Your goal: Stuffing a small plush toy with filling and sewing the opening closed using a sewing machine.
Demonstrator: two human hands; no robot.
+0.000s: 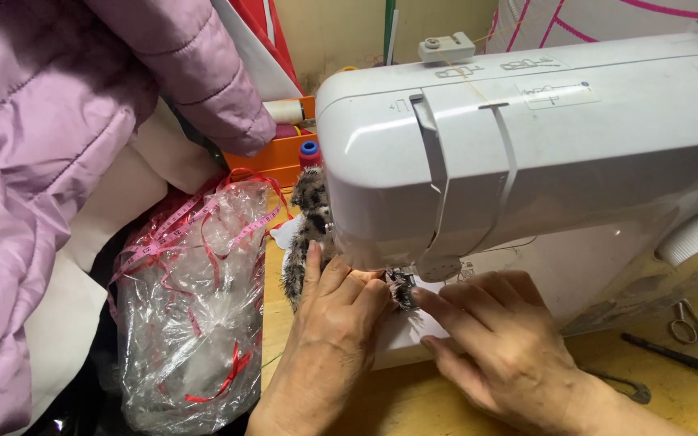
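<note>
A strip of mottled grey and black furry fabric is laid on the bed of a white sewing machine, running from behind the machine's head to the spot under the needle, where its near end is hidden partly by fingers. The fabric is pressed down by the left hand, whose fingers are laid flat and close together on it, the thumb stretched along the strip. The near end of the fabric is touched by the right hand, its fingers extended and flat on the bed, the forefinger tip placed at the dark edge just below the needle; nothing is gripped by it.

A crumpled clear plastic bag draped with a pink measuring tape is seen just left of the machine. A lilac padded jacket is hung at the far left. An orange box holding thread spools stands behind the bag. Small scissors are laid on the wooden table at the right.
</note>
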